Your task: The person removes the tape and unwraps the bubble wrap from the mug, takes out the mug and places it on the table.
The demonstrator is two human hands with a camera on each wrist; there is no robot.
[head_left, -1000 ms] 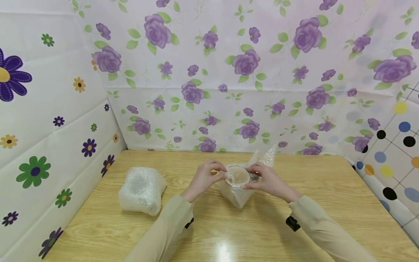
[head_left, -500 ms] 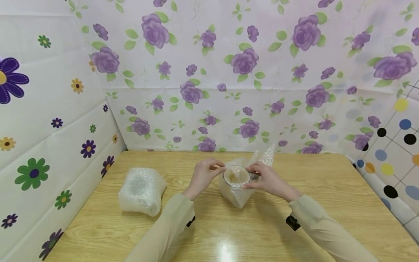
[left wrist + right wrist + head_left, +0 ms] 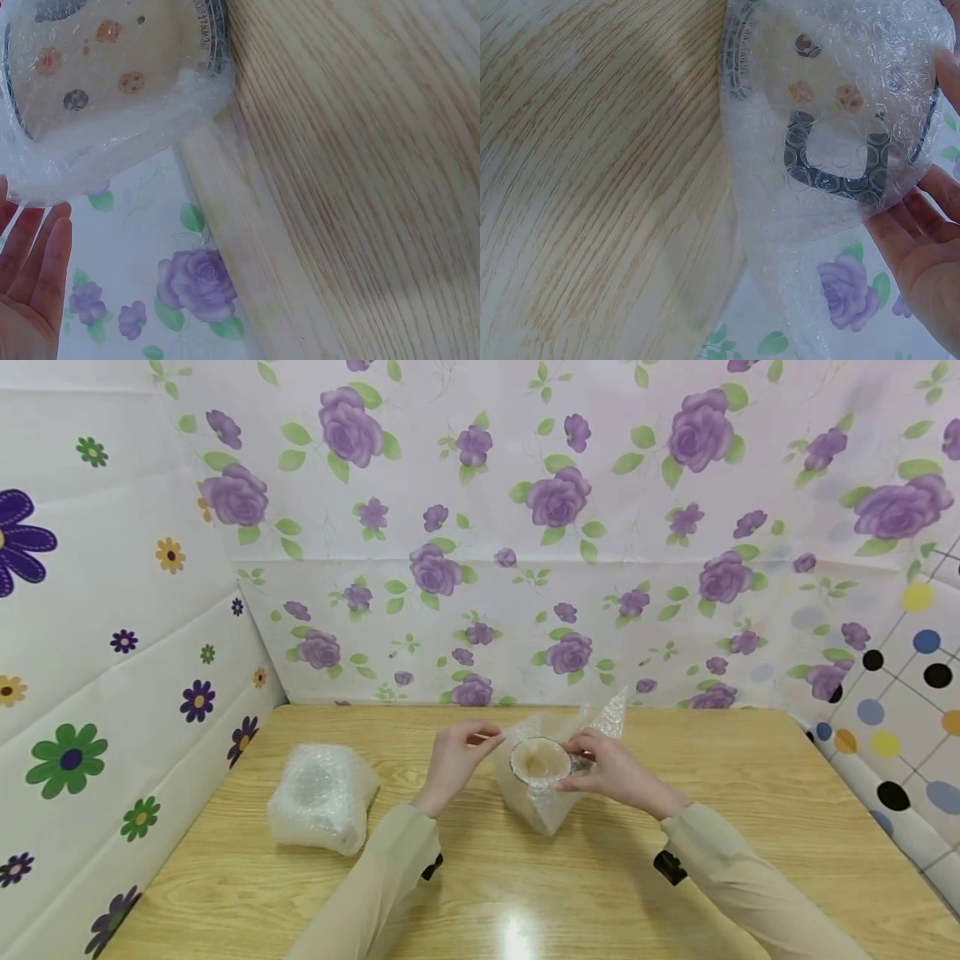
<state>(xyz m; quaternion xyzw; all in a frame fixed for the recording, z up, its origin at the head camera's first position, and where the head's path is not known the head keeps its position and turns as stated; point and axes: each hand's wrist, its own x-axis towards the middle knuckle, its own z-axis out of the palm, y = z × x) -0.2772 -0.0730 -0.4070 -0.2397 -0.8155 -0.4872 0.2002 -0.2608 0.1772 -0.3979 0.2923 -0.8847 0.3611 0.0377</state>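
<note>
A pale mug (image 3: 541, 762) with a dark rim and handle stands upright on the table, loosely surrounded by clear bubble wrap (image 3: 550, 810). Printed round faces show through the wrap in both wrist views, and the dark mug handle (image 3: 832, 180) appears in the right one. My right hand (image 3: 617, 775) grips the mug near the rim on its handle side, thumb in front and fingers behind. At the left of the rim, my left hand (image 3: 456, 766) pinches a thin edge of the wrap between thumb and fingertips, drawn out from the mug.
A bubble-wrapped bundle (image 3: 322, 797) sits on the left part of the wooden table (image 3: 720, 827). A pointed flap of wrap sticks up behind my right hand. Flower-printed cloth (image 3: 480, 585) hangs along the back edge, with patterned cloths at both sides.
My left hand has moved left, away from the mug's rim, drawing the wrap edge outward. The mug's opening shows more fully. My right hand keeps its hold.
</note>
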